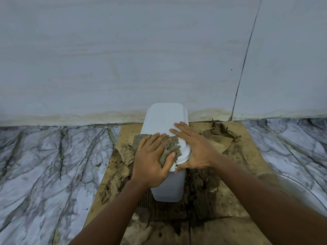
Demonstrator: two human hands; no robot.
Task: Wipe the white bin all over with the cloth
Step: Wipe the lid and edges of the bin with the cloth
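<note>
The white bin (165, 119) stands upright on wet cardboard against the wall, lid closed. A grey-brown textured cloth (172, 150) lies on the near part of the lid. My left hand (152, 160) lies flat on the cloth, fingers spread, thumb curled over its near edge, pressing it to the lid. My right hand (192, 147) rests on the lid's right edge, fingers stretched across the top and thumb under the front rim. The bin's front wall (167, 190) shows below my hands.
Soaked, torn brown cardboard (212, 191) covers the floor under the bin. Marble-patterned floor tiles (44, 165) lie on both sides. A pale tiled wall (123, 59) rises right behind the bin. A clear round basin rim (299, 190) shows at the right.
</note>
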